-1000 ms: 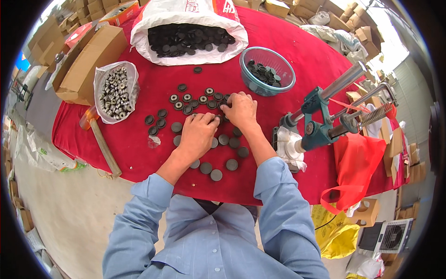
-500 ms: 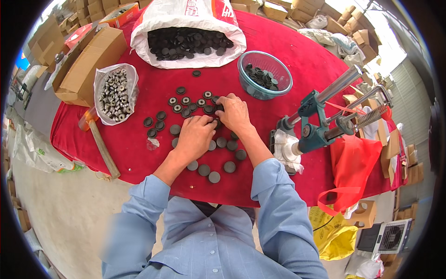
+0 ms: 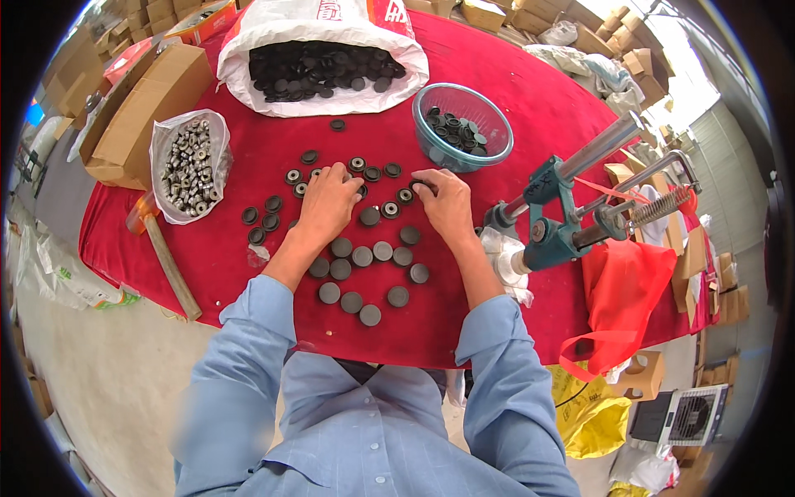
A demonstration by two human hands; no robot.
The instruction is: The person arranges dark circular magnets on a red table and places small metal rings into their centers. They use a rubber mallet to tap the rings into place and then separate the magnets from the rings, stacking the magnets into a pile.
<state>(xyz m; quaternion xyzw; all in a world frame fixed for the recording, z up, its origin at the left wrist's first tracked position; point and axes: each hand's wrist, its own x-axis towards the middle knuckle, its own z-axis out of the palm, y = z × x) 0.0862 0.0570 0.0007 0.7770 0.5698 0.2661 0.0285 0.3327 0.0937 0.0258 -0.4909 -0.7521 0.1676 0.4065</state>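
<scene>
Many round black caps lie on the red cloth, some with a metal fitting seated in the centre, such as the fitted cap (image 3: 391,209) between my hands. My left hand (image 3: 328,204) is over the far rows, its fingers curled down, with a dark cap at the fingertips; what is under them is partly hidden. To the right, my right hand (image 3: 447,204) has thumb and index finger closed around the edge of a black cap (image 3: 416,185). Nearer to me, plain cap tops (image 3: 362,256) lie in a loose cluster. Caps with raised rims (image 3: 271,222) lie left of my left hand.
A white sack (image 3: 356,103) of black caps stands at the back, a teal basin (image 3: 503,156) of caps right of it. Left are a bag of metal fittings (image 3: 192,170), a carton (image 3: 149,116) and a hammer (image 3: 171,263). A green hand press (image 3: 551,236) stands right.
My hands have moved apart, the left one up and left, the right one to the right. Caps between them are uncovered, including a fitted one. The whole view has shifted slightly.
</scene>
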